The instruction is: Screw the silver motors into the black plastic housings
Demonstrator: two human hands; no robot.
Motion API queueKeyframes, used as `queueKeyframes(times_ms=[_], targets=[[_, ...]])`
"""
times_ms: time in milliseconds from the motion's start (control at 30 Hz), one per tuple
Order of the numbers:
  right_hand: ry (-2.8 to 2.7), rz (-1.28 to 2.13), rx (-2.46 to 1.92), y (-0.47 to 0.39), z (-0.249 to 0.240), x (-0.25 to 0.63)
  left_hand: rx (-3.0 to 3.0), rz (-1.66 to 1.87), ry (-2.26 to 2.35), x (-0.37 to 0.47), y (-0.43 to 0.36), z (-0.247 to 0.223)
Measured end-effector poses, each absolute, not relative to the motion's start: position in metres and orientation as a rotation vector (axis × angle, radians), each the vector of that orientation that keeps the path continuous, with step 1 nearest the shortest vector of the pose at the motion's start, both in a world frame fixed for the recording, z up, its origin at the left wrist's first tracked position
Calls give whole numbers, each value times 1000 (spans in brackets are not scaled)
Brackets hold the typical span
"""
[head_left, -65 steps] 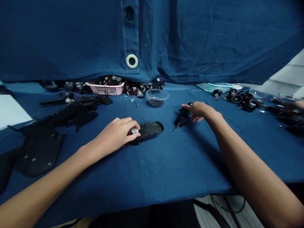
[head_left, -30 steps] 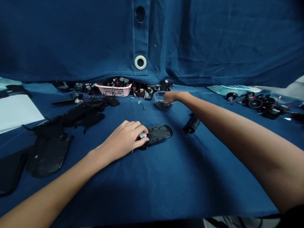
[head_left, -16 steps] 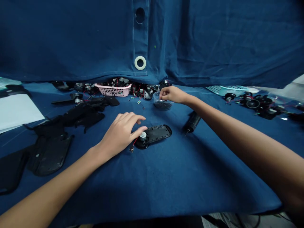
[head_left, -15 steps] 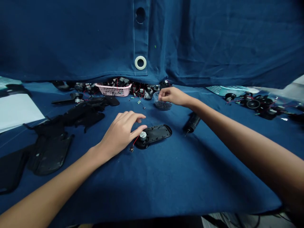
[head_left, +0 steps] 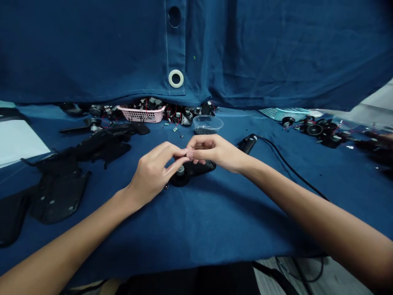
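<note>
My left hand (head_left: 155,172) and my right hand (head_left: 219,152) meet above a black plastic housing (head_left: 204,167), their thumbs and forefingers pinched together at the tips. Whatever lies between the fingertips is too small to name. Partly covered by my hands, the housing lies on the blue cloth with a small silver motor (head_left: 180,170) at its left end. A clear round tub (head_left: 208,123) of tiny dark pieces stands just beyond my right hand. The black electric screwdriver (head_left: 248,143) lies behind my right wrist, its cord trailing right.
Black plastic shells (head_left: 64,192) are piled on the left beside white paper (head_left: 21,141). At the back, a pink basket (head_left: 144,114) holds motors and wires. A turquoise basket (head_left: 285,113) stands back right, near loose black motor parts (head_left: 322,129). Blue cloth hangs across the far side.
My right hand has come back from the tub toward me and left, meeting my left hand over the housing. My left fingers have closed from apart to a pinch.
</note>
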State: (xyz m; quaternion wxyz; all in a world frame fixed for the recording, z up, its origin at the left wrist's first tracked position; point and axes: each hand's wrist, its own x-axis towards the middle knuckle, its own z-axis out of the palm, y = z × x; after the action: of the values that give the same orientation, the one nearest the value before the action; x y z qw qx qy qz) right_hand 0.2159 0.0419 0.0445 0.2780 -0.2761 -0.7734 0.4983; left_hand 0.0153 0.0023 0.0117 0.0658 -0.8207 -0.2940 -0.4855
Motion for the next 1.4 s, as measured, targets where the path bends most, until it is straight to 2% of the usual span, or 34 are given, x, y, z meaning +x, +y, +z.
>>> queueKeyframes(times_ms=[133,200,300,367,433,500,600,767,1133,1400], targets=[[-2191,1257,-800,38,53,224,-2542,-1421,-877,16,-2,14],[-2349,1097,-986,43,58,240,-2528,-1399,-910,15,-2,16],[-2297,463,-1742,57,56,278,-2419,-1421,-985,13,-2,19],[-2003,224,-2169,68,45,305,-2357,-1441,-1035,12,-1,21],[-1753,330,-2435,75,30,327,-2341,-1443,-1077,11,0,21],[-1639,408,-2494,80,15,340,-2364,-1428,-1099,12,0,21],[-1312,606,-2310,85,-2,343,-2395,-1411,-1101,13,0,18],[-1008,737,-2021,96,-12,333,-2405,-1385,-1092,15,2,16],[-639,1369,-1351,96,22,333,-2406,-1382,-1162,16,1,16],[-539,1420,-885,92,41,291,-2413,-1319,-1257,18,1,13]])
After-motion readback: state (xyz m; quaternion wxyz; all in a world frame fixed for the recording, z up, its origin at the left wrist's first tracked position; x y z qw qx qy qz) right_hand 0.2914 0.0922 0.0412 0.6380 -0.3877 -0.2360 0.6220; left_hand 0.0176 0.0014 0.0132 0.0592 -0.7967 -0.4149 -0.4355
